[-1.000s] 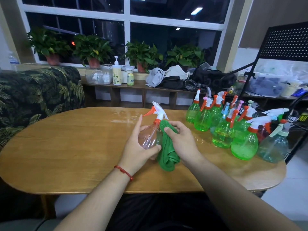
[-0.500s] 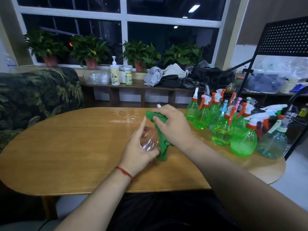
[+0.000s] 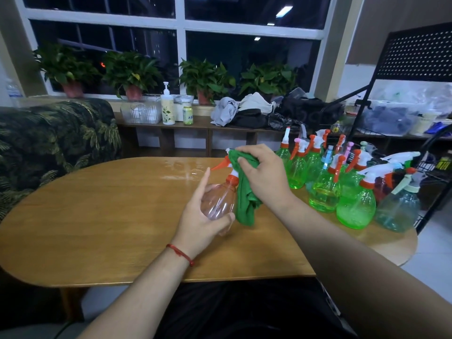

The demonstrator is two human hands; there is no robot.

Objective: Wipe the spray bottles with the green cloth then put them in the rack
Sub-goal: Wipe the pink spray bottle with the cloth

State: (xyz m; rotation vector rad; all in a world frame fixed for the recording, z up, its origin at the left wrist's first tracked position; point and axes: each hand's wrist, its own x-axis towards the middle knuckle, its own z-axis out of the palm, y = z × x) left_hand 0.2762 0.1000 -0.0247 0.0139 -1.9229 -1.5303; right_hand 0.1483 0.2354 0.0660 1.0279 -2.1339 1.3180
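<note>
Change since half a second ago: the orange trigger (image 3: 220, 165) and orange collar (image 3: 232, 178) of the held spray bottle (image 3: 219, 203), then covered by the green cloth (image 3: 244, 204), are now exposed. The right hand (image 3: 264, 177) has shifted slightly right and sits on top of the spray head. A second ago the cloth was lower, against the right side of the bottle's body.

Left hand (image 3: 198, 221): palm and thumb wrapped round the clear pinkish body from the near left. The forefinger is straight and points up and away. A red cord (image 3: 181, 253) circles the wrist.

Right hand: fingers curled over the bunched cloth, clamping it on the spray head. The loose end hangs down the bottle's right side.

Spray bottle: held above the wooden table (image 3: 97, 216), near its middle, tilted with the head far and right, trigger pointing left.

Remaining stock: a cluster of spray bottles (image 3: 322, 189), mostly green, standing at the table's right end.

Rack (image 3: 415, 55): black, perforated panel, at the far right just beyond the table.
</note>
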